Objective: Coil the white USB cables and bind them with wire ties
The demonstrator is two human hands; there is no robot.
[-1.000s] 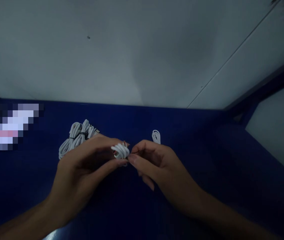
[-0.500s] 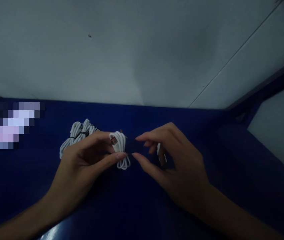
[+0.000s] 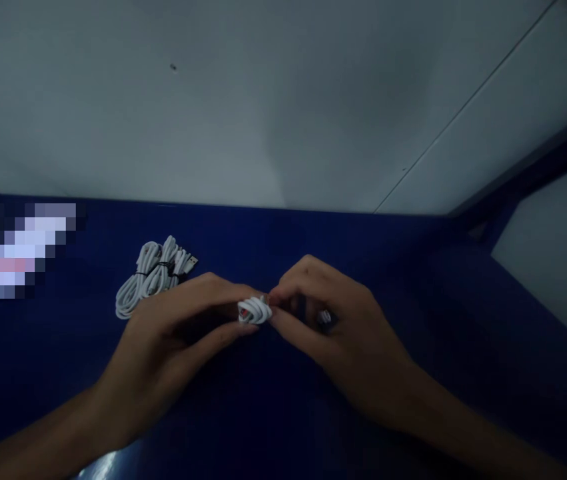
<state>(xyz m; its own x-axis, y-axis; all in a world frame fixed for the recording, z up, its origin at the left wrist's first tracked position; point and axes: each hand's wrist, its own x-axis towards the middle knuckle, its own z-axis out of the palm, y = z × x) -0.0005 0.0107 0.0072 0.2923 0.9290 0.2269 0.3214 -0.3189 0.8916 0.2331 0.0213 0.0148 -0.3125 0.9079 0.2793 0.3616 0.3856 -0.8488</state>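
Note:
Between the thumb and fingers of my left hand [image 3: 178, 333] is a small coiled white cable [image 3: 254, 311], held end-on above the blue table. A reddish patch shows inside the coil's loops. My right hand [image 3: 343, 327] is closed in a pinch at the coil's right edge, its fingertips touching it. What exactly sits in that pinch is too small and dark to make out. Behind my right hand's fingers, part of another white object [image 3: 324, 317] shows through the gap.
Several white cable bundles [image 3: 146, 273], bound with black ties, lie left of my hands; a metal USB plug [image 3: 192, 261] sticks out there. A pale wall [image 3: 213, 133] rises behind the blue table [image 3: 263, 413]. A blurred-out patch covers the far left.
My right hand has moved left and closed at the coil. The coil has turned from upright to end-on and shifted slightly right. More of the bundles on the left now shows.

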